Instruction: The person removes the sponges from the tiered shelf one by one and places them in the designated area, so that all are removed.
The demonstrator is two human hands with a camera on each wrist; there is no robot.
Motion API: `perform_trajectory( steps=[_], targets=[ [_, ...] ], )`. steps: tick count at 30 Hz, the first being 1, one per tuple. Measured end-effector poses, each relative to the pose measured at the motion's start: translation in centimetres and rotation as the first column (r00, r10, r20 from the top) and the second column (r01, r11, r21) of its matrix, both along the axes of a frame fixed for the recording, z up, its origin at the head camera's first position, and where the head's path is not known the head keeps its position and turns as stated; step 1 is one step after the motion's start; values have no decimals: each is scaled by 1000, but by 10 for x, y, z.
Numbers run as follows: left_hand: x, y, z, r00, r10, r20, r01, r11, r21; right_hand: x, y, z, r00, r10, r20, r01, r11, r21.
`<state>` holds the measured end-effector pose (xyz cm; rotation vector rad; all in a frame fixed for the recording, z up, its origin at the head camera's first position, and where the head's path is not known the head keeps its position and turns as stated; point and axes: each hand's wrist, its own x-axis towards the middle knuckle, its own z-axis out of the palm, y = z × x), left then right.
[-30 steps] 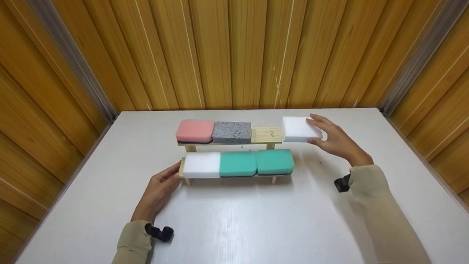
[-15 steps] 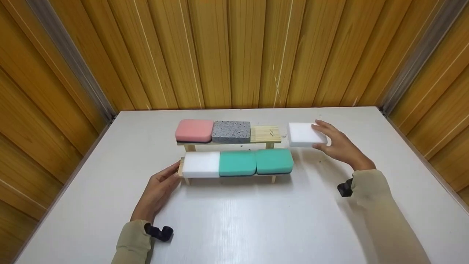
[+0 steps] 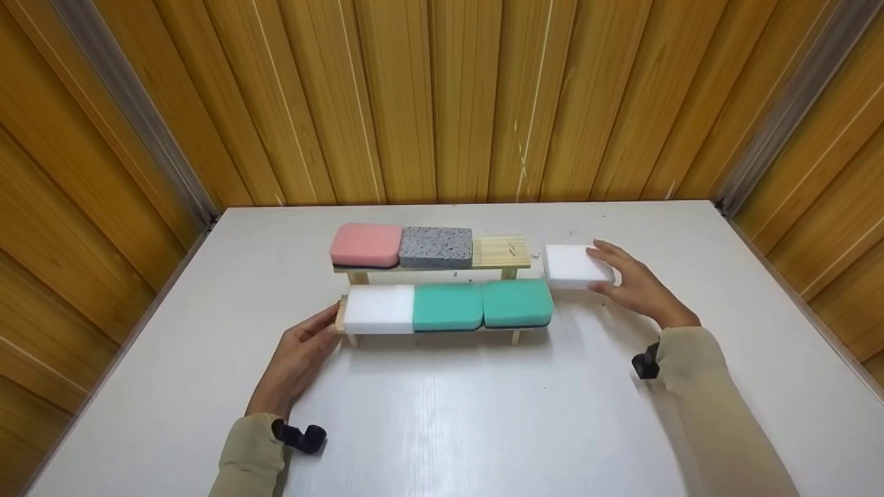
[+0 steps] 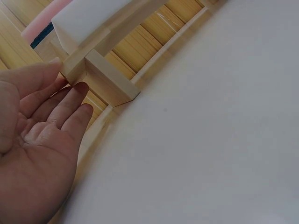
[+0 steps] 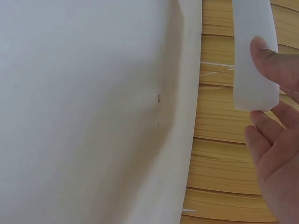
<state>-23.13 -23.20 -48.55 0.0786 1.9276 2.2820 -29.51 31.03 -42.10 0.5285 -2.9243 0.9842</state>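
Observation:
My right hand point(image 3: 639, 286) holds a white foam block point(image 3: 577, 266) by its right end, between thumb and fingers. In the right wrist view the white foam block point(image 5: 254, 56) is off the table. It is right of the rear wooden stand point(image 3: 501, 252), which bears a pink sponge point(image 3: 366, 245) with a dark underside and a grey speckled block point(image 3: 436, 247). At the left end of the front wooden stand point(image 3: 340, 319), my left hand point(image 3: 297, 359) pinches the wood. Another white foam block point(image 3: 379, 308) and two green sponges point(image 3: 448, 307) sit side by side on it.
The white table point(image 3: 428, 414) reaches back to a yellow wood-patterned wall point(image 3: 400, 103). More panels of the same pattern stand at left and right. A bare wooden stretch shows at the rear stand's right end.
My right hand has brought its white foam block slightly to the right and toward me, away from the rear stand's right end. The left hand stays at the front stand.

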Motion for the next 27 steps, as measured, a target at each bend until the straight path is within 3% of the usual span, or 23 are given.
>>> perform_trajectory(
  steps=[5,27],
  targets=[
    [0,0,1,1000,5,-5,-5,1000,-4,-1,0,-6,1000,14,4,-14,1000,-11],
    [1,1,-1,1000,0,-11,0,1000,-19,-9,2,-20,977,-75,202,76,997,2]
  ],
)
